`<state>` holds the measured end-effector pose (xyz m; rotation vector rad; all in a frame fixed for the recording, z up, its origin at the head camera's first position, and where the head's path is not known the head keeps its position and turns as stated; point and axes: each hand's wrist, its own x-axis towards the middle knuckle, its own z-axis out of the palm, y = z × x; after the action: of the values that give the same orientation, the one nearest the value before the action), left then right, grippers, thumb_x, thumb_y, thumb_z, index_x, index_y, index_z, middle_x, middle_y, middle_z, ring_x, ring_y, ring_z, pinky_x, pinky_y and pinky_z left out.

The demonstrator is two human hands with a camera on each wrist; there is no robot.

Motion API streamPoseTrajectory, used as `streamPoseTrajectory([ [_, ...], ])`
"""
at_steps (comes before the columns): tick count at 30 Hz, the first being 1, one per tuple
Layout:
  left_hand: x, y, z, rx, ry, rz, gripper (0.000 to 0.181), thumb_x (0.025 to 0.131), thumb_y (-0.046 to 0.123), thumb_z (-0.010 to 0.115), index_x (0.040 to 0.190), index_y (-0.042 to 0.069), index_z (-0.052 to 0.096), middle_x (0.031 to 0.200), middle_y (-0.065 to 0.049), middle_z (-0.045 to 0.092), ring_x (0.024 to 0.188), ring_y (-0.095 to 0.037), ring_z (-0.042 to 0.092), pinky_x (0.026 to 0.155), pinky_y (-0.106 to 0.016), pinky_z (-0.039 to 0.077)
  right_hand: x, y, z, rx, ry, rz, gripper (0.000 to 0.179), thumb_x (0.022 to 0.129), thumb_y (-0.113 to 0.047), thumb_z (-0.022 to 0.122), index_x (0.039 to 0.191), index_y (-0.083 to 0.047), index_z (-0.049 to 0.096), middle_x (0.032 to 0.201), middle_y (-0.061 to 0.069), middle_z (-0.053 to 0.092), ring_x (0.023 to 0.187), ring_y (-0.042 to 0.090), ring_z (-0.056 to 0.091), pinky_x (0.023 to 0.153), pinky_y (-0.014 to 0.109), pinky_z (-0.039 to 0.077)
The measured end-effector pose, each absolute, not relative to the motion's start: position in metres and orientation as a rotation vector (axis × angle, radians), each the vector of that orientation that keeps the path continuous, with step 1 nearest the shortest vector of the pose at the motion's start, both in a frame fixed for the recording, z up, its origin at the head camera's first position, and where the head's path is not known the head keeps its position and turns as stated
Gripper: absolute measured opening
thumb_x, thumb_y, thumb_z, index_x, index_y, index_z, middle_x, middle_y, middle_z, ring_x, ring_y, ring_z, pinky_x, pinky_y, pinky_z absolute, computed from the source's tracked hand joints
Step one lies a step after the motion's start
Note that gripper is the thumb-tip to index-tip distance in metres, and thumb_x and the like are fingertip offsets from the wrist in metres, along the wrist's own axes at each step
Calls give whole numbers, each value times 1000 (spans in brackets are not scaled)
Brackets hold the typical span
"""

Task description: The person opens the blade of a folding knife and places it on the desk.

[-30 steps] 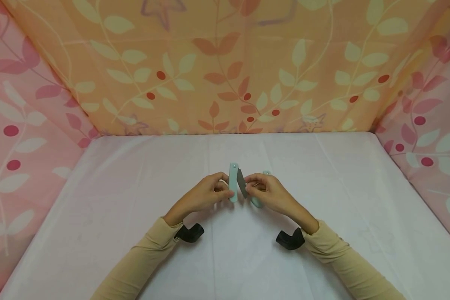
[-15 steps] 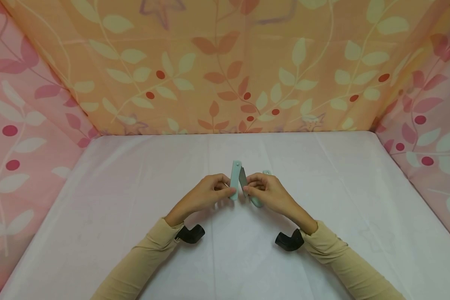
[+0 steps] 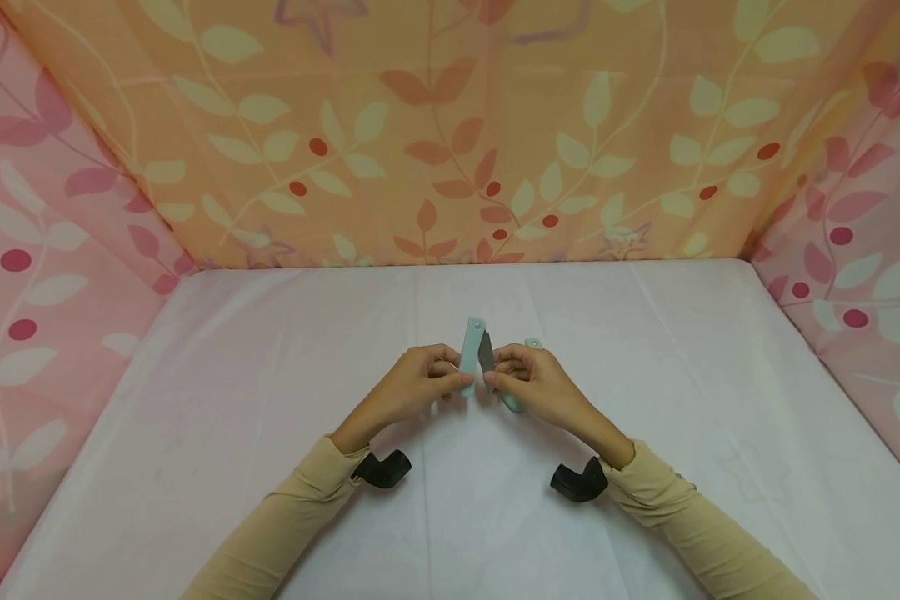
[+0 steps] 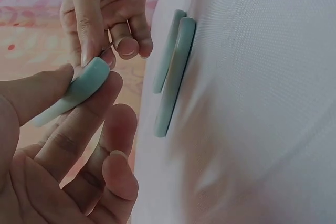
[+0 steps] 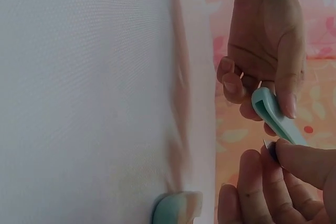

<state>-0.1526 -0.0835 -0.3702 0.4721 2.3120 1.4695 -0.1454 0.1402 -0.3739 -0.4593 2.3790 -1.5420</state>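
Between both hands a folding knife is held above the table, its blade partly folded out from a mint-green handle (image 3: 471, 357). The left hand (image 3: 429, 375) pinches this handle between thumb and fingers. On the other side the right hand (image 3: 534, 379) pinches the grey blade (image 3: 486, 350) near its free end. From the right wrist, the handle (image 5: 270, 111) shows a slot along its edge, and little of the blade (image 5: 271, 149) shows past the right thumb. Beneath the right hand lies a mint-green object with two long rounded parts (image 4: 177, 77), partly hidden in the head view.
A white cloth (image 3: 450, 517) covers the table. Leaf-patterned fabric stands as an orange back wall (image 3: 450, 133) and pink side walls (image 3: 45, 292). A black curved piece (image 3: 384, 468) sticks out at the left wrist, another black piece (image 3: 579, 480) at the right.
The handle has tilted with its top to the right and moved slightly right and away with the left hand. The gap between handle and blade has narrowed. The right hand stays almost still.
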Motion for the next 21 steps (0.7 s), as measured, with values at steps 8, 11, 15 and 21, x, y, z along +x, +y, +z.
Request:
streamPoseTrajectory([
  [8, -152, -83, -372, 494, 2298, 1496, 27, 92, 21, 71, 111, 3, 65, 88, -14, 76, 73, -22, 64, 65, -27, 47, -146, 141, -374, -480, 2384, -1544, 32, 97, -18, 65, 120, 4, 60, 100, 17, 71, 89, 27, 72, 74, 26, 53],
  [11, -153, -84, -372, 511, 2309, 1486, 27, 92, 21, 71, 111, 3, 66, 87, -15, 76, 71, -21, 64, 63, -27, 47, -146, 142, -373, -493, 2391, -1536, 31, 97, -17, 65, 118, 4, 60, 101, 18, 70, 88, 28, 73, 72, 27, 53],
  [15, -154, -86, -371, 510, 2336, 1448, 26, 92, 20, 70, 112, 4, 67, 87, -14, 76, 70, -22, 64, 61, -28, 46, -148, 145, -370, -503, 2406, -1513, 29, 97, -16, 65, 118, 3, 62, 101, 19, 70, 87, 29, 72, 73, 28, 53],
  [21, -155, -90, -368, 486, 2339, 1425, 23, 94, 19, 67, 112, 5, 67, 86, -16, 75, 67, -24, 63, 58, -27, 46, -154, 149, -367, -488, 2412, -1491, 25, 96, -12, 64, 118, 0, 65, 101, 17, 69, 85, 27, 71, 73, 27, 53],
])
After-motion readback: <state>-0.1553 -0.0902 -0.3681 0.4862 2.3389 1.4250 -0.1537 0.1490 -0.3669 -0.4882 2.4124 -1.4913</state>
